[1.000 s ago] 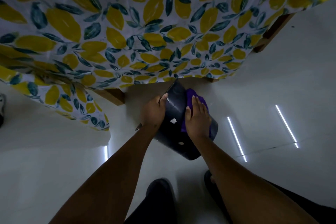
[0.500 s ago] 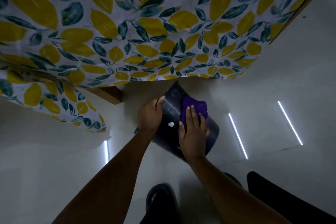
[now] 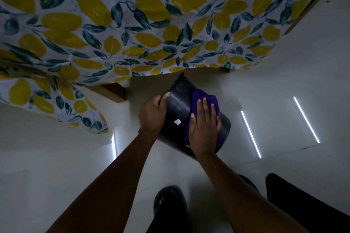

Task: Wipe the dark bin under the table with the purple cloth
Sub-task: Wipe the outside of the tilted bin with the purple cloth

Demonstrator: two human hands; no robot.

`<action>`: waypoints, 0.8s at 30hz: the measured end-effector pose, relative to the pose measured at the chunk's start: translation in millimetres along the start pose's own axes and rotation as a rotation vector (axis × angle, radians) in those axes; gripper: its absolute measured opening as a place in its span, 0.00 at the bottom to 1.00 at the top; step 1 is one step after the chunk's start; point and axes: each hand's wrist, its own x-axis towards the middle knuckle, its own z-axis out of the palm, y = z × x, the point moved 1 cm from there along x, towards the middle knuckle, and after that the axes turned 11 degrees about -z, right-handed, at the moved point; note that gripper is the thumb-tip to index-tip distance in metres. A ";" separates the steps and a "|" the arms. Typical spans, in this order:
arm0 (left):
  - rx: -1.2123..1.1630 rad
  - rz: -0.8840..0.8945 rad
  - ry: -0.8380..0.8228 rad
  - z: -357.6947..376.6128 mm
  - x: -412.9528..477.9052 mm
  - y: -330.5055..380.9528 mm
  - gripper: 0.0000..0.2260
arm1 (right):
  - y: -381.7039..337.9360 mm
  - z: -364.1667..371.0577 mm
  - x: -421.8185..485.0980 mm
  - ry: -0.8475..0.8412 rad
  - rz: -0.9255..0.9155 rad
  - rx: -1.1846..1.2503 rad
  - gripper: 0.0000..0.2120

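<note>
The dark bin (image 3: 178, 108) lies tilted on its side on the white floor, its open end pointing under the table. My left hand (image 3: 152, 113) grips the bin's left edge, thumb on its glossy side. My right hand (image 3: 204, 128) lies flat with spread fingers on the purple cloth (image 3: 201, 95), pressing it against the bin's upper right side. Part of the cloth is hidden under my palm. A small white mark (image 3: 177, 122) shows on the bin between my hands.
A lemon-and-leaf tablecloth (image 3: 132, 24) hangs over the table and fills the top of the view. A wooden table leg (image 3: 111, 91) stands left of the bin. My dark shoes (image 3: 168, 206) are on the glossy floor (image 3: 56, 166) below the bin.
My right hand has slid the purple cloth down the bin's side toward me. My left hand keeps its grip. The view has moved closer to the tablecloth.
</note>
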 end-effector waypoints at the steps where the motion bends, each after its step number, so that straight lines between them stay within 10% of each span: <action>1: -0.017 -0.004 -0.025 -0.4 -1.3 -2.1 0.18 | 1.8 0.6 -4.5 0.016 0.006 0.001 0.25; 9: -0.078 -0.136 -0.376 -21.0 27.1 -4.2 0.13 | 11.6 4.2 -23.5 -0.099 -0.199 -0.121 0.27; 13: -0.100 -0.139 -0.268 -4.2 26.2 -0.1 0.27 | 21.1 -5.6 -2.9 -0.167 -0.363 -0.169 0.27; 24: -0.036 -0.046 -0.184 -4.0 23.5 0.1 0.16 | 51.1 -10.2 43.8 -0.251 -0.508 -0.011 0.30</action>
